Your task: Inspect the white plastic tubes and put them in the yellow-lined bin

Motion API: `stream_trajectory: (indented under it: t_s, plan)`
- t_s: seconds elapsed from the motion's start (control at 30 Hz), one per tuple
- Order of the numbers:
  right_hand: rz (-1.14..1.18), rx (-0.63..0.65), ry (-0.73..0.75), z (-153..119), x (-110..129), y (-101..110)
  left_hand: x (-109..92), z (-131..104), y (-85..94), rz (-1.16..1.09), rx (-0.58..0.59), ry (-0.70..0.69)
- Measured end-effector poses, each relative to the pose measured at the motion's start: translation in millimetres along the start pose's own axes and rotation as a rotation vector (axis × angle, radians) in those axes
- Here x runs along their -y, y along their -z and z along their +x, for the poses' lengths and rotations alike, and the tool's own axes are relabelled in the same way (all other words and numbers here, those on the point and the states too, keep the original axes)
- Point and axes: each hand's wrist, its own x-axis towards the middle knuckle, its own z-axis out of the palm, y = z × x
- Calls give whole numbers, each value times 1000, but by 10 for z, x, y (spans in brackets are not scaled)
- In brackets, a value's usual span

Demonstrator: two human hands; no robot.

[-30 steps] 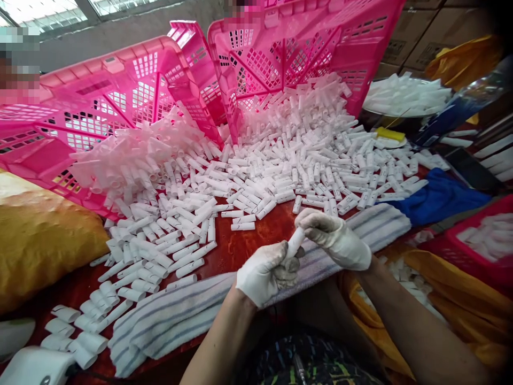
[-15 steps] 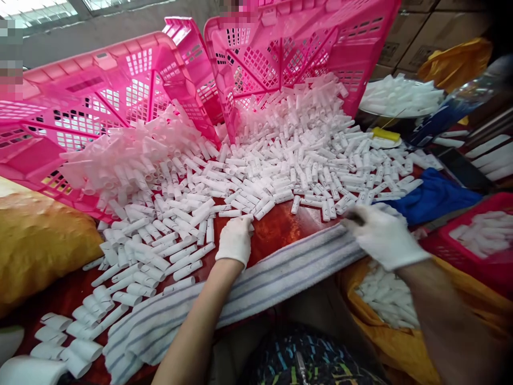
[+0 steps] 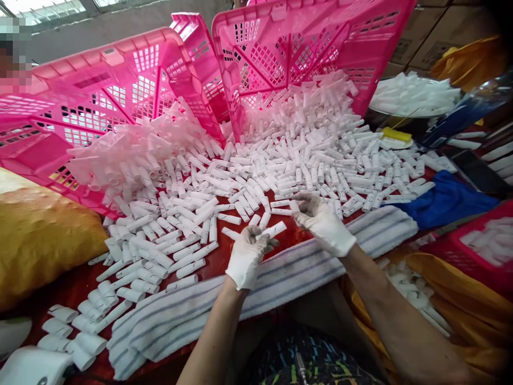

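Note:
My left hand (image 3: pixel 246 256), in a white glove, is closed around a short white plastic tube (image 3: pixel 276 230) that sticks out to the right of the fingers. To its right, my gloved right hand (image 3: pixel 324 220) pinches another small white tube (image 3: pixel 294 206) at its fingertips, just above the red tabletop (image 3: pixel 286 239). Many loose white tubes (image 3: pixel 248 198), some with dark marks, lie in front of both hands. Below the hands, a striped towel (image 3: pixel 280 277) runs along the table's near edge.
Two pink crates (image 3: pixel 158 80) (image 3: pixel 288 59) lie tipped with tubes spilling out. A yellow sack (image 3: pixel 44 240) stands at left. At right are a blue cloth (image 3: pixel 449 199), a pink basket (image 3: pixel 457 248), a heaped bowl (image 3: pixel 414 96) and an open orange sack (image 3: pixel 452 289) holding white pieces.
My right hand has moved left from the towel's right end to the tubes, and now pinches one. The left hand has turned, showing the tube in its grip. The view has shifted slightly.

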Motion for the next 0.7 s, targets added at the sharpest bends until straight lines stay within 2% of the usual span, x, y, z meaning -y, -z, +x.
stream_trajectory:
  t_s: [0.1,0.2,0.3,0.43,0.53,0.6,0.7]
  plan:
    - [468,-30,23,-127,110,-15,32,-88,-102,-75,58,-36]
    - [594,-111,31,-163,172,-75,43,-195,-181,-50,76,-34]
    - [579,-106,-8,-180,154,-106,45,-287,-231,15,101,5]
    - [449,93,-84,-233,80,-90,51,-329,-255,-21,134,68]
    - [389,137,-79,-269,43,-47,33,-317,-234,-73,161,122]
    - [363,139,-18,-282,47,-8,-5,-310,-198,-147,250,224]
    - [309,195,147,-302,103,45,-83,-319,-141,-305,472,477]
